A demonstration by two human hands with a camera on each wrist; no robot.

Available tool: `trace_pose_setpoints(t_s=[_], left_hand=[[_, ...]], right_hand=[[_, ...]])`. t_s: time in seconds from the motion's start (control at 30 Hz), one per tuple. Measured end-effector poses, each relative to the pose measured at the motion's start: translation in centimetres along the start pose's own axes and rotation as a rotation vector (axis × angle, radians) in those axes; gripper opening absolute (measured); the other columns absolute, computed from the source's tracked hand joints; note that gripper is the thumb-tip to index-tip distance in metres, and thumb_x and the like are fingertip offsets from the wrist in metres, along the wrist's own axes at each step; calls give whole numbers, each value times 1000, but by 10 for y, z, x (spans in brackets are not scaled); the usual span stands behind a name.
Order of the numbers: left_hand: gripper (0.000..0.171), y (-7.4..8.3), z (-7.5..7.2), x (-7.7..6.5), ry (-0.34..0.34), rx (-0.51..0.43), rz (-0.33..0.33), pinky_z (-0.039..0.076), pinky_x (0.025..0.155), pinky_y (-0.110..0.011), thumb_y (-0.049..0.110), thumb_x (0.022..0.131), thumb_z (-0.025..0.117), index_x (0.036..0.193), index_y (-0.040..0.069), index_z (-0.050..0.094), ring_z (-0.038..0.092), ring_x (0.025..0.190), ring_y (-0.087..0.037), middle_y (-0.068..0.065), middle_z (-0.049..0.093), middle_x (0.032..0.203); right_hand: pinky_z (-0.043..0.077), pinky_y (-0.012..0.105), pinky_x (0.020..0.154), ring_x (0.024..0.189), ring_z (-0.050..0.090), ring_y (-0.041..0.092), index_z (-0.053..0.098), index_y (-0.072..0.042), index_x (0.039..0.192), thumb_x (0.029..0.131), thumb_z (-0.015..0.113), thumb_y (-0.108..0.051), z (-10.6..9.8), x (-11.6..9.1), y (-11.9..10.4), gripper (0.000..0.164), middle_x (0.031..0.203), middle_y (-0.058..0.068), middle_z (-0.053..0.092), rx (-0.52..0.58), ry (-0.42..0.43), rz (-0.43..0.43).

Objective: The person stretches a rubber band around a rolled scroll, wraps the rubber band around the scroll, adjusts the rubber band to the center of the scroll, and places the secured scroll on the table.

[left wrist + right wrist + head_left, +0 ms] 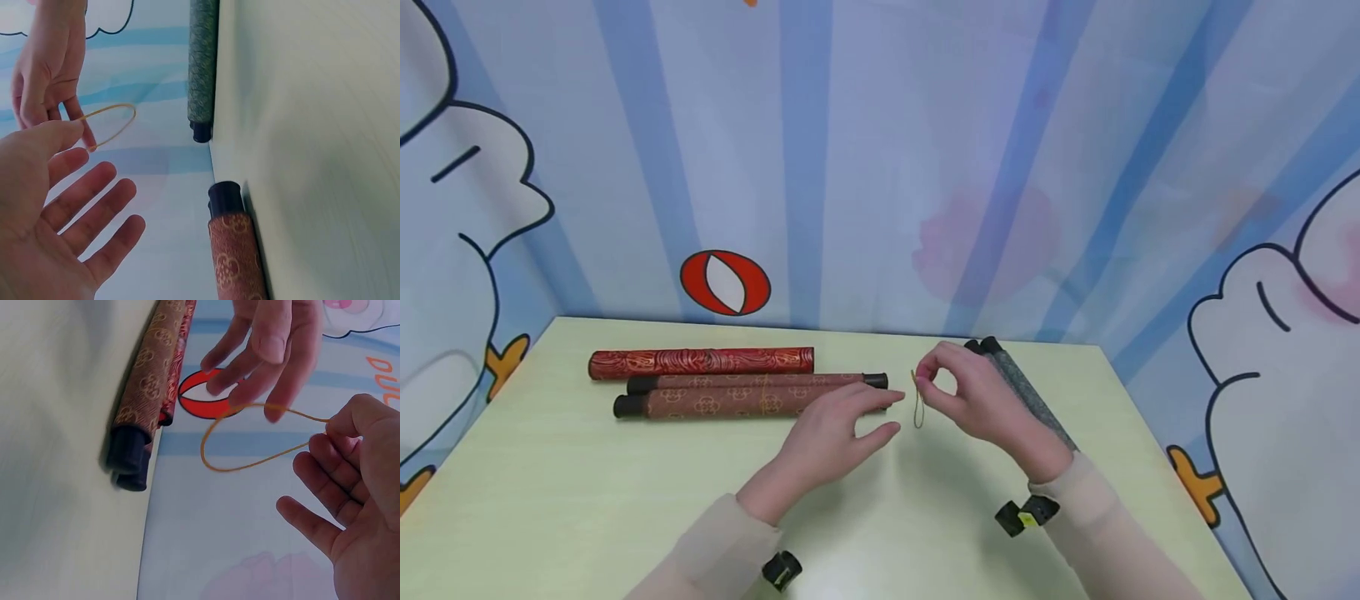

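Between thumb and forefinger, my right hand [973, 392] pinches a thin yellow rubber band [206, 447], whose loop dangles above the table. My left hand [831, 429] is just left of it, fingers stretched out and thumb apart, holding nothing. In the right wrist view the left fingers [290, 381] come close to the loop; whether they touch it I cannot tell. Beneath and behind the left hand lie two brown patterned scrolls [707, 403] with black end knobs. Grey-green scrolls [1026, 392] lie behind the right hand, partly hidden by that hand and wrist.
A red patterned scroll [700, 362] lies behind the brown ones on the pale table [587, 500]. A blue striped cartoon curtain [865, 167] rises along the table's back edge and both sides.
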State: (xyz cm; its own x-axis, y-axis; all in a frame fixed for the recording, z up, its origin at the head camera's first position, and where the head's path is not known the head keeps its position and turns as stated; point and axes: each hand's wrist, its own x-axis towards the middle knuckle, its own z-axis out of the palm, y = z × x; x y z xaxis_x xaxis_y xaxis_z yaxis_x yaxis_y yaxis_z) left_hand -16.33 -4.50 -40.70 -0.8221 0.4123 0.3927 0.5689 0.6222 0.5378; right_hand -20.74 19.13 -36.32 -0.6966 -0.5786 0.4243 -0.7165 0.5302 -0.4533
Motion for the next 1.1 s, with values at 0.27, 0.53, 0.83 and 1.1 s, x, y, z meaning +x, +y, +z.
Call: trace_pose_setpoints(t_s=[0.27, 0.53, 0.83, 1.1], left_hand=[[35, 3, 1, 8, 40, -180, -44, 64, 89, -43, 19, 102, 75, 137, 14, 74, 75, 99, -16, -1, 78, 115], [47, 4, 0, 12, 86, -367, -134, 63, 89, -29, 14, 103, 74, 149, 15, 65, 76, 99, -15, -6, 79, 119], [44, 6, -4, 15, 239, -671, -226, 61, 95, -27, 8, 102, 74, 145, 14, 68, 76, 112, -20, -3, 74, 135], [46, 8, -1, 19, 378, -858, -172, 59, 99, -29, -4, 100, 71, 146, 1, 64, 69, 128, -29, -13, 67, 146]], right_hand=[[57, 37, 80, 90, 65, 14, 69, -11, 100, 100, 70, 0, 1, 2, -14, 11, 96, -3, 68, 35, 19, -50], [56, 37, 82, 91, 64, 13, 67, -12, 98, 99, 70, 1, 5, 1, -20, 14, 95, -3, 67, 59, 28, -88], [58, 34, 80, 89, 65, 13, 67, -12, 97, 96, 71, 2, 15, -4, -21, 15, 94, -2, 68, 56, 60, -141], [59, 33, 79, 89, 66, 12, 68, -13, 97, 96, 72, 1, 25, -3, -24, 14, 94, -2, 68, 59, 85, -153]])
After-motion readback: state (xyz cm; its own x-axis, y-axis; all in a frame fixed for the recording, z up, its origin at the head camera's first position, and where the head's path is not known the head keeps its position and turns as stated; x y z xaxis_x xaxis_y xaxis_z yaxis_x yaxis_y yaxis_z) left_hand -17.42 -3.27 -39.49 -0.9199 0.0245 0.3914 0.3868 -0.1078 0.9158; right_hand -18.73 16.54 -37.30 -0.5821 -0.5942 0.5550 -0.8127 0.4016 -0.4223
